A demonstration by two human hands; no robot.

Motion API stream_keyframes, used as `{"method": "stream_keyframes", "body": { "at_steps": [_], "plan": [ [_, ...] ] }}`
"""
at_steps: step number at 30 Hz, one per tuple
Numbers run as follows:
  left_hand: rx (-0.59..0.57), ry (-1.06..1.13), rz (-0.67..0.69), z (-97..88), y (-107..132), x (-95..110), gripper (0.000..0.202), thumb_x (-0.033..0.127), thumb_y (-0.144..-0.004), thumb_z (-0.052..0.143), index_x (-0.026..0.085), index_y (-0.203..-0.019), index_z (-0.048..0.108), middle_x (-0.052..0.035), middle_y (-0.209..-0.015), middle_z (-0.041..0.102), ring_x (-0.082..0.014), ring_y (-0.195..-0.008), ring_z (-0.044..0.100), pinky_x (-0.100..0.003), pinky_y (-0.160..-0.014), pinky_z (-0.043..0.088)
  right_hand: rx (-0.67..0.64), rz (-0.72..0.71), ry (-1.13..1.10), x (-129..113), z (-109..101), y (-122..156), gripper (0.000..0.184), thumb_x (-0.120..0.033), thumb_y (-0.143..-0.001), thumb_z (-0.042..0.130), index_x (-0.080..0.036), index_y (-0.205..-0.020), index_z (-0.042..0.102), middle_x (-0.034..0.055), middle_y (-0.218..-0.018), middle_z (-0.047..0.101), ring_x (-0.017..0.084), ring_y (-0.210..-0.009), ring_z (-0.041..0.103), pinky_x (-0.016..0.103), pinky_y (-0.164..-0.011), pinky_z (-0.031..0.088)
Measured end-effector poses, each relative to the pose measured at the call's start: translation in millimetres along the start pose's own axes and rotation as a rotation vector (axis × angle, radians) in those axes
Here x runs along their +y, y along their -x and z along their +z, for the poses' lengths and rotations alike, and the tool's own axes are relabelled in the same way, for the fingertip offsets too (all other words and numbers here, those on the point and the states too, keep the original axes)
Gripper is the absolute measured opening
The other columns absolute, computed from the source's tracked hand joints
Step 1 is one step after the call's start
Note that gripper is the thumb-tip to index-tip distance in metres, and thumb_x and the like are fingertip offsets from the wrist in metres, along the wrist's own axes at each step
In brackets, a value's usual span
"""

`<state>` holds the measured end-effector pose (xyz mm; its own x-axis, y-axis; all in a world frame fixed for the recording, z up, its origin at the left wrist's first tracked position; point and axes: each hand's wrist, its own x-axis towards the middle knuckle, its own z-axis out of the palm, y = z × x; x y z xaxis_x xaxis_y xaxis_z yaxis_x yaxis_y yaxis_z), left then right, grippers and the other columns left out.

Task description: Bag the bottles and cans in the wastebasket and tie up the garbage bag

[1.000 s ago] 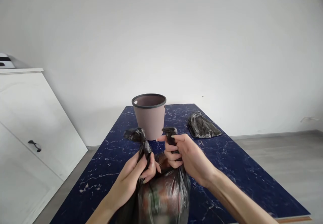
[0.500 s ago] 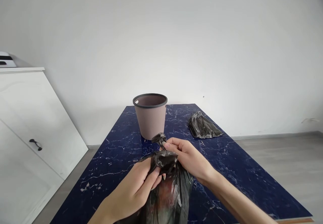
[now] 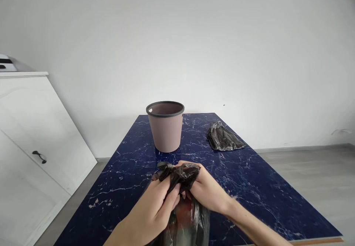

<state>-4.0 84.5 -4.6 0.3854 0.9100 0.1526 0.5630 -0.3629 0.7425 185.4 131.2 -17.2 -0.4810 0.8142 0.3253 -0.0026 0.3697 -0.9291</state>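
A full black rubbish bag [image 3: 188, 220] stands on the dark blue marbled table [image 3: 249, 187] right in front of me. Its gathered top [image 3: 180, 172] is bunched between both hands. My left hand [image 3: 158, 205] pinches the plastic from the left, fingers closed on it. From the right, my right hand [image 3: 206, 190] is wrapped round the same bunch. The two hands touch over the bag's neck, and reddish contents show faintly through the plastic.
An empty mauve bin [image 3: 165, 125] with a dark rim stands at the table's far middle. A second crumpled black bag [image 3: 223, 139] lies at the far right. A white cabinet [image 3: 33, 146] leans at the left; grey floor lies to the right.
The two raised bag ends, held apart a second ago, have been brought together and lowered. Both hands now meet over one bunched knot at the bag's neck.
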Motion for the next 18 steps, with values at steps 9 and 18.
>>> {"method": "stream_keyframes", "body": {
  "at_steps": [9, 18],
  "plan": [
    [0.053, -0.193, 0.144, 2.0, 1, 0, 0.034, 0.031, -0.113, 0.038, 0.024, -0.118, 0.071, -0.0079, -0.097, 0.077, -0.0274, -0.098, 0.075, -0.039, -0.09, 0.062, -0.242, -0.097, -0.039, -20, -9, 9, 0.019, -0.038, -0.097, 0.065, -0.024, -0.088, 0.057, 0.0022, -0.096, 0.062, 0.02, -0.089, 0.056, 0.034, -0.081, 0.051],
    [0.061, -0.342, 0.274, 9.5, -4, -7, 0.035, 0.025, -0.113, 0.041, 0.025, -0.137, 0.068, -0.0103, -0.133, 0.076, -0.0327, -0.125, 0.069, -0.05, -0.11, 0.055, 0.142, 0.035, -0.015, -3, 12, 7, 0.042, -0.058, -0.111, 0.049, -0.025, -0.086, 0.058, 0.0015, -0.085, 0.059, 0.021, -0.082, 0.056, 0.034, -0.078, 0.053]
  ]
}}
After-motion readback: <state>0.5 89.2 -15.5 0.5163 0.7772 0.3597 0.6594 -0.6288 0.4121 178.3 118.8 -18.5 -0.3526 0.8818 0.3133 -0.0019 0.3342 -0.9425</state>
